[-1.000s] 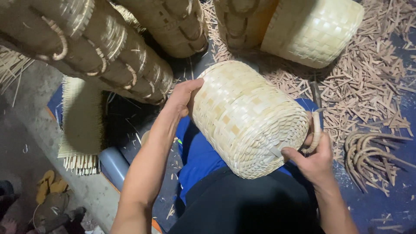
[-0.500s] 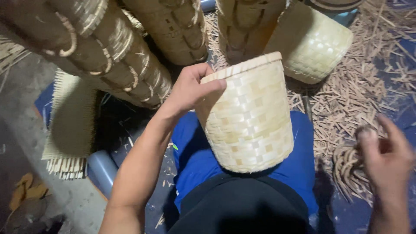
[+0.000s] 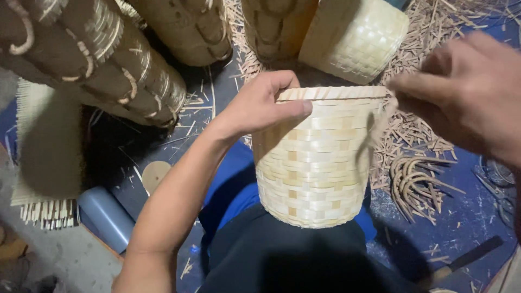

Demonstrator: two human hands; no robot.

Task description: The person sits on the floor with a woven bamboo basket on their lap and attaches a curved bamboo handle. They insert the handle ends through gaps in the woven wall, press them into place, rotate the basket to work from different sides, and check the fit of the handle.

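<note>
A pale woven bamboo basket (image 3: 315, 163) stands upright on my lap, its open mouth facing away from me. My left hand (image 3: 260, 103) grips its rim on the left, thumb across the outer weave. My right hand (image 3: 467, 92) is blurred at the upper right, its fingers pinched close to the rim's right edge. A thin pale strip (image 3: 380, 122) hangs from those fingers along the basket's side.
A second pale basket (image 3: 358, 38) lies behind. Stacks of dark woven cylinders (image 3: 97, 65) fill the upper left. A bundle of curved strips (image 3: 418, 179) and scattered bamboo scraps (image 3: 434, 32) lie on the right. A woven mat (image 3: 43, 146) and a dark-handled tool (image 3: 461, 260) lie on the floor.
The basket has been turned upright from lying on its side. My right hand let go of it, reached to the strips on the right, then rose to the rim.
</note>
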